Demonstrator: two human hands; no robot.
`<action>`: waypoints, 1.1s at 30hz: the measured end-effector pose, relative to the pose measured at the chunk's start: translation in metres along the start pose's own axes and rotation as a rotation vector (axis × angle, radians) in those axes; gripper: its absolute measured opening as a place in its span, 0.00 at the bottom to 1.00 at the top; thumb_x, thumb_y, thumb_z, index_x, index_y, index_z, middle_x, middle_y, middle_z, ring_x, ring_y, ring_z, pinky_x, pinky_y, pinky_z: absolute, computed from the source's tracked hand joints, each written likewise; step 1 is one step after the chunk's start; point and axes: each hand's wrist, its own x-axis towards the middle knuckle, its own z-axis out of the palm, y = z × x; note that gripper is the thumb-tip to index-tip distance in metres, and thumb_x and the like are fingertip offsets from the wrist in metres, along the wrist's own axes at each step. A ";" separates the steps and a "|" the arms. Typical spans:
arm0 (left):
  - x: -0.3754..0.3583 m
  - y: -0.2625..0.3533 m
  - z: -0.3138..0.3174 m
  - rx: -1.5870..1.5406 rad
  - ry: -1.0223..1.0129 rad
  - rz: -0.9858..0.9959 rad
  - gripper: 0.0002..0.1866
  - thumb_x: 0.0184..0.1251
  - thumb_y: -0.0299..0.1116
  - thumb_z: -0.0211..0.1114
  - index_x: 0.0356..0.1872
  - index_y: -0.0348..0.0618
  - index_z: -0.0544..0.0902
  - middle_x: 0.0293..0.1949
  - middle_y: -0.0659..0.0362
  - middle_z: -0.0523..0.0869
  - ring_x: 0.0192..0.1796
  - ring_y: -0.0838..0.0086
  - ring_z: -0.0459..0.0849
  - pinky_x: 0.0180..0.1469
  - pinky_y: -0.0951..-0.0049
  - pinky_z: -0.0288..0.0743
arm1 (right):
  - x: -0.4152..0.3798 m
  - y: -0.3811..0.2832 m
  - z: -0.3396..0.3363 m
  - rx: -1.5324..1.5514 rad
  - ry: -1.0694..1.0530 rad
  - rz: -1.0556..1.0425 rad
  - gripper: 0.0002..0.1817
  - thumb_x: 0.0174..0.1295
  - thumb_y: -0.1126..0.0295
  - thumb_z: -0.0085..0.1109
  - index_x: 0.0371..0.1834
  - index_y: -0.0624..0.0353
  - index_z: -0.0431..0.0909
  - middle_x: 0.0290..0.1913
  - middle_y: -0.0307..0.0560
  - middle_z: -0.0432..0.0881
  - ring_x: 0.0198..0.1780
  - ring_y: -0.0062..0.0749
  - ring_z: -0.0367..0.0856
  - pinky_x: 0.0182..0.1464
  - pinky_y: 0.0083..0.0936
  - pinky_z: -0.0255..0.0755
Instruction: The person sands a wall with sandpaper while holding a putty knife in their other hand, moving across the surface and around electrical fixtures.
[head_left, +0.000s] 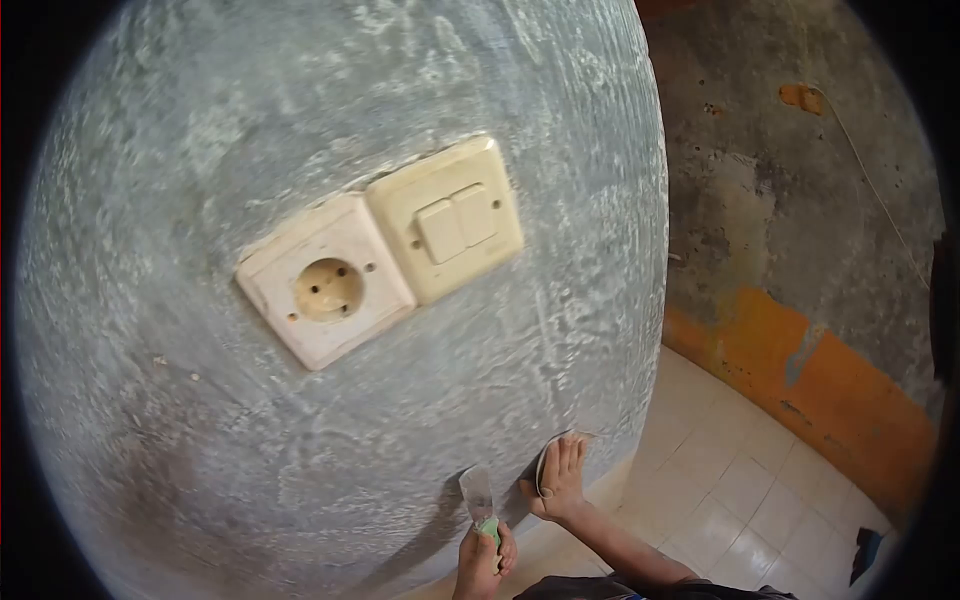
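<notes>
My left hand (484,564), low in the view, is closed around the green handle of a putty knife (478,492). Its wide metal blade points up and lies close to the grey wall (330,450); whether it touches cannot be told. Just to the right, my right hand (560,484) presses flat on the wall near its corner, fingers extended upward. Under that palm is a thin sheet (543,468), perhaps sandpaper, with a curled pale edge; most of it is hidden.
A socket (330,285) and a cream light switch (448,222) sit on the wall above my hands. Past the corner are a floor of pale tiles (735,465) and another wall (790,190), grey above with peeling orange paint low down and a hanging cord (872,182).
</notes>
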 end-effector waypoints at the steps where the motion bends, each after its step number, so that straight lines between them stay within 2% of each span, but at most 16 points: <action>1: 0.002 -0.002 0.012 -0.009 0.012 0.005 0.21 0.73 0.55 0.47 0.32 0.47 0.71 0.16 0.67 0.66 0.13 0.84 0.61 0.14 0.83 0.53 | 0.002 0.005 -0.007 0.025 -0.064 -0.023 0.46 0.56 0.57 0.56 0.69 0.76 0.46 0.72 0.75 0.43 0.74 0.69 0.36 0.69 0.63 0.26; 3: 0.002 -0.006 0.030 0.009 -0.142 0.183 0.29 0.68 0.60 0.48 0.41 0.37 0.72 0.21 0.64 0.68 0.18 0.79 0.66 0.17 0.79 0.58 | 0.058 0.024 -0.033 0.021 -0.002 -0.069 0.44 0.54 0.56 0.58 0.68 0.75 0.52 0.70 0.75 0.49 0.72 0.69 0.43 0.69 0.62 0.31; 6: 0.010 -0.024 0.050 -0.043 -0.157 0.250 0.28 0.70 0.58 0.47 0.44 0.37 0.72 0.22 0.63 0.68 0.18 0.78 0.67 0.17 0.76 0.61 | 0.180 0.025 -0.096 -0.012 0.042 -0.170 0.41 0.55 0.58 0.56 0.67 0.73 0.56 0.69 0.73 0.53 0.72 0.65 0.49 0.67 0.61 0.36; 7: 0.013 -0.029 0.057 -0.052 -0.137 0.261 0.28 0.70 0.58 0.47 0.44 0.37 0.72 0.22 0.63 0.68 0.18 0.78 0.67 0.17 0.76 0.61 | 0.193 0.025 -0.103 0.005 0.031 -0.182 0.41 0.55 0.58 0.56 0.67 0.73 0.56 0.69 0.73 0.53 0.72 0.65 0.49 0.67 0.61 0.36; 9: 0.016 -0.036 0.071 -0.122 -0.175 0.270 0.28 0.71 0.58 0.45 0.44 0.37 0.72 0.22 0.62 0.68 0.18 0.77 0.68 0.17 0.75 0.63 | 0.206 0.026 -0.109 -0.068 -0.057 -0.247 0.41 0.58 0.61 0.52 0.69 0.77 0.48 0.71 0.76 0.44 0.74 0.66 0.36 0.71 0.56 0.28; 10: 0.017 -0.039 0.077 -0.127 -0.164 0.279 0.28 0.71 0.58 0.45 0.44 0.37 0.72 0.22 0.62 0.68 0.18 0.77 0.68 0.17 0.75 0.63 | 0.192 0.035 -0.104 -0.101 -0.121 -0.278 0.43 0.59 0.57 0.53 0.68 0.78 0.48 0.71 0.76 0.44 0.74 0.68 0.37 0.70 0.58 0.27; 14: 0.022 -0.038 0.097 -0.096 -0.095 0.272 0.30 0.70 0.59 0.45 0.48 0.35 0.71 0.20 0.60 0.69 0.16 0.76 0.68 0.16 0.75 0.63 | 0.089 0.069 -0.062 -0.067 -0.129 -0.245 0.44 0.59 0.54 0.53 0.68 0.79 0.48 0.71 0.77 0.42 0.73 0.70 0.36 0.70 0.61 0.26; 16: 0.021 -0.036 0.101 -0.076 -0.082 0.260 0.32 0.70 0.59 0.45 0.50 0.34 0.69 0.20 0.59 0.70 0.15 0.76 0.68 0.17 0.76 0.63 | 0.075 0.076 -0.065 -0.081 -0.164 -0.272 0.46 0.59 0.53 0.54 0.68 0.80 0.46 0.71 0.78 0.41 0.73 0.72 0.35 0.69 0.62 0.25; 17: 0.022 -0.035 0.102 -0.050 -0.075 0.246 0.32 0.70 0.59 0.44 0.51 0.34 0.70 0.19 0.59 0.70 0.15 0.76 0.68 0.17 0.76 0.63 | 0.079 0.084 -0.065 -0.044 -0.144 -0.236 0.46 0.59 0.54 0.55 0.68 0.80 0.45 0.71 0.77 0.41 0.73 0.71 0.34 0.69 0.61 0.25; 20: 0.024 -0.032 0.110 0.002 -0.055 0.232 0.32 0.70 0.60 0.43 0.50 0.35 0.70 0.19 0.60 0.69 0.14 0.76 0.67 0.15 0.76 0.61 | 0.180 0.076 -0.111 -0.019 -0.016 -0.166 0.45 0.57 0.61 0.57 0.69 0.78 0.44 0.72 0.76 0.41 0.74 0.70 0.35 0.70 0.59 0.28; 21: 0.025 -0.032 0.113 0.029 -0.036 0.241 0.32 0.70 0.61 0.42 0.47 0.35 0.71 0.18 0.60 0.68 0.13 0.77 0.66 0.14 0.75 0.59 | 0.202 0.076 -0.120 -0.025 -0.016 -0.164 0.45 0.57 0.61 0.57 0.69 0.78 0.44 0.72 0.76 0.41 0.74 0.70 0.35 0.70 0.59 0.28; 23: 0.025 -0.037 0.120 0.045 0.000 0.258 0.32 0.70 0.61 0.42 0.47 0.35 0.71 0.18 0.60 0.68 0.13 0.77 0.66 0.14 0.76 0.59 | 0.228 0.076 -0.128 -0.072 0.106 -0.124 0.44 0.57 0.55 0.57 0.68 0.77 0.51 0.70 0.75 0.48 0.73 0.68 0.43 0.70 0.58 0.33; 28: 0.022 -0.051 0.123 0.057 0.079 0.247 0.31 0.70 0.60 0.43 0.48 0.36 0.71 0.19 0.61 0.68 0.14 0.77 0.65 0.14 0.76 0.57 | 0.098 0.107 -0.073 -0.021 0.057 -0.103 0.46 0.55 0.56 0.61 0.67 0.81 0.50 0.68 0.83 0.49 0.71 0.74 0.43 0.68 0.64 0.35; 30: 0.026 -0.054 0.121 0.027 0.030 0.245 0.30 0.71 0.59 0.44 0.49 0.36 0.71 0.20 0.61 0.68 0.15 0.77 0.66 0.15 0.76 0.58 | 0.062 0.114 -0.069 -0.001 -0.007 -0.099 0.47 0.55 0.56 0.62 0.66 0.81 0.50 0.67 0.84 0.48 0.71 0.76 0.43 0.68 0.65 0.35; 31: 0.027 -0.054 0.123 0.023 0.037 0.259 0.30 0.71 0.59 0.44 0.49 0.36 0.71 0.20 0.61 0.68 0.15 0.77 0.66 0.15 0.76 0.58 | 0.055 0.119 -0.066 -0.002 -0.073 -0.073 0.48 0.54 0.56 0.62 0.66 0.82 0.49 0.67 0.85 0.48 0.71 0.77 0.42 0.67 0.66 0.35; 33: 0.026 -0.054 0.126 0.001 0.031 0.223 0.30 0.70 0.59 0.45 0.48 0.36 0.71 0.20 0.61 0.68 0.15 0.76 0.66 0.16 0.75 0.58 | 0.115 0.115 -0.093 -0.018 0.002 -0.089 0.46 0.55 0.59 0.61 0.67 0.80 0.49 0.68 0.81 0.48 0.71 0.74 0.43 0.68 0.64 0.37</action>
